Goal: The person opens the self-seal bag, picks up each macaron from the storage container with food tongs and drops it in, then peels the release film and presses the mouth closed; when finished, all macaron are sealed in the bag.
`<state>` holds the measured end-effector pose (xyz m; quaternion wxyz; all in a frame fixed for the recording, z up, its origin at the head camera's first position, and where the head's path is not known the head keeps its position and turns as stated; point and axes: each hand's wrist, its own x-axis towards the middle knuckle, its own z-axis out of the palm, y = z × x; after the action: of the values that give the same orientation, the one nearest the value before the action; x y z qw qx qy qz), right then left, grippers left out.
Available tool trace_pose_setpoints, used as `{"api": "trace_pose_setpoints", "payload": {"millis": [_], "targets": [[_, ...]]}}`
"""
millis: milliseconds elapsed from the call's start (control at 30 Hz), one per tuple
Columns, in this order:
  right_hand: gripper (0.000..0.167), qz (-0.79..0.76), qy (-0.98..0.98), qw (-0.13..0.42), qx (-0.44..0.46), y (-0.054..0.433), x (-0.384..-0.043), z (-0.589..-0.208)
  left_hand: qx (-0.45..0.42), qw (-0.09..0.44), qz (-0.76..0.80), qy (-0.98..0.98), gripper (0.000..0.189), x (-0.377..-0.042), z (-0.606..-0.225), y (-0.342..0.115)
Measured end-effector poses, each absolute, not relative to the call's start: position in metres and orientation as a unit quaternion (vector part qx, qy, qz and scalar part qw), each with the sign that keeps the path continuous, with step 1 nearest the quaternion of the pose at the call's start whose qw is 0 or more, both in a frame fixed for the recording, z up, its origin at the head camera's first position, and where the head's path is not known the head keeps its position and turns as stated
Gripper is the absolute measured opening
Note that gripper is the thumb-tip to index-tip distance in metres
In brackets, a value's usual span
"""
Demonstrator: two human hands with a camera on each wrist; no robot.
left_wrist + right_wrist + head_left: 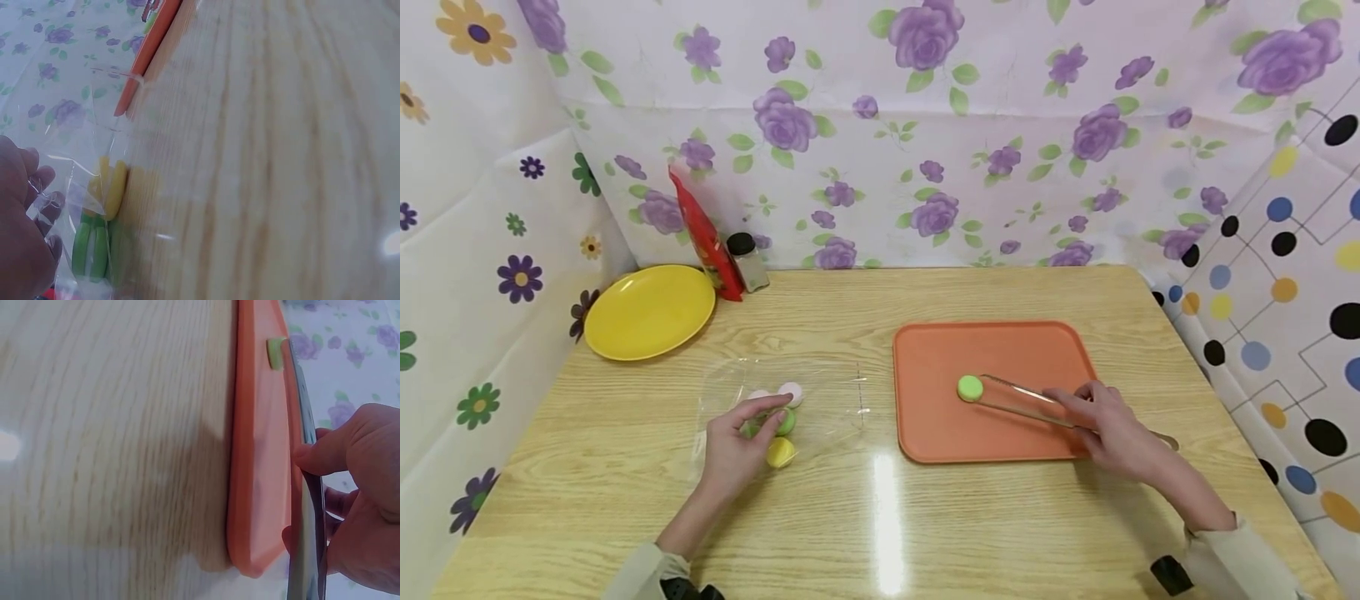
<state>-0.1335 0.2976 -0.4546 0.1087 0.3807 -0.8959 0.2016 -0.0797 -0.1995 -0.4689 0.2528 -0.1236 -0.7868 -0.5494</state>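
Observation:
On the left my left hand (737, 446) pinches the film of a clear plastic bag (831, 400). Inside the bag lie several macarons: a yellow macaron (781, 452), a green macaron (786, 422) and a pale one (791, 392) show, others being partly behind my fingers. The left wrist view shows the film bunched at my fingertips, beside the green macaron (90, 250). My right hand (1108, 429) grips metal tongs (1030, 412) over an orange tray (925, 437). The tongs' arms are spread, their tips at a light green macaron (970, 388) on the tray; whether they touch it I cannot tell.
A yellow plate (651, 312) sits at the table's back left. Beside it a red packet (707, 242) leans against the floral cloth, next to a black-lidded jar (748, 262). Patterned cloths (865, 158) border the wooden table (820, 533) on its back and sides.

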Motion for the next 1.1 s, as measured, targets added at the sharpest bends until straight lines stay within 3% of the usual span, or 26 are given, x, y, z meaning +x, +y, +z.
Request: {"api": "trace_pose_setpoints", "payload": {"millis": [367,667,867,1100], "targets": [[0.065,0.196,-0.902,0.094,0.374,0.291,-0.144,-0.465,-0.139,0.267,-0.540,-0.786,0.030,-0.075,-0.450,-0.193],[0.066,0.200,-0.899,0.095,0.378,0.281,-0.147,-0.469,-0.131,0.260,-0.544,-0.787,0.029,-0.083,-0.477,-0.204],[0.065,0.204,-0.891,0.105,0.393,0.270,-0.146,-0.465,-0.135,0.259,-0.547,-0.784,0.028,-0.083,-0.473,-0.204],[0.062,0.210,-0.890,0.053,0.400,0.237,-0.146,-0.455,-0.146,0.266,-0.543,-0.783,0.029,-0.074,-0.450,-0.193]]}}
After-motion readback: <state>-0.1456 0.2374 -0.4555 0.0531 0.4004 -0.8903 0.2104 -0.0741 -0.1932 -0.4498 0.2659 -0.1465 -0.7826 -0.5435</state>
